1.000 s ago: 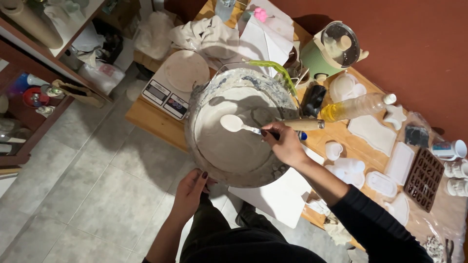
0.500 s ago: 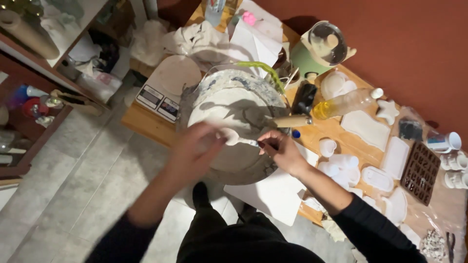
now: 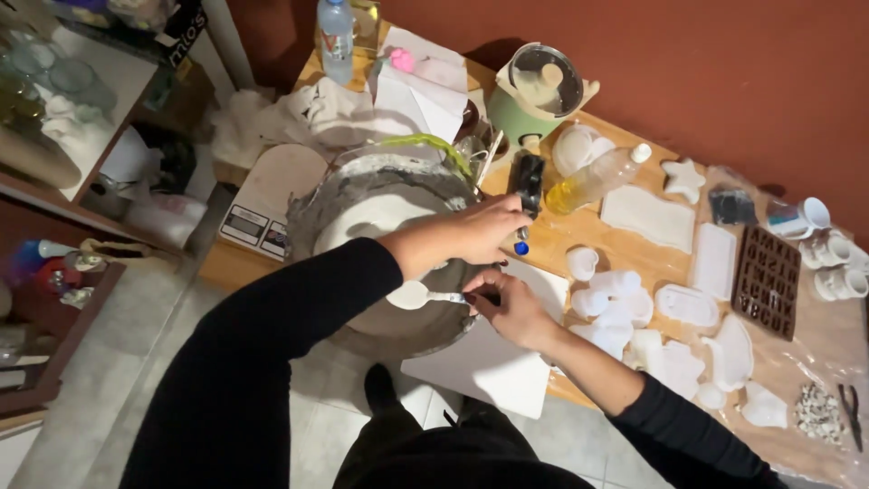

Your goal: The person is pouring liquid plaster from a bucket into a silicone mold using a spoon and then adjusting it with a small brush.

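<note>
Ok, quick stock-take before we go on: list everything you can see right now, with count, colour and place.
mixing bowl: 1, grey with white mix inside, table's near edge
spoon: 1, white-coated, over the bowl
kitchen scale: 1, pale, left of the bowl
water bottle: 1, clear, far end of table
oil bottle: 1, clear with yellow liquid, lying right of the bowl
green pot: 1, green with glass lid, by the wall
white moulds: many, white, spread over the table's right half
brown mould tray: 1, brown, right side
white cups: several, far right
white board: 1, under the right hand
left hand: reaching across the bowl's right rim
right hand: holding the spoon's handle
</note>
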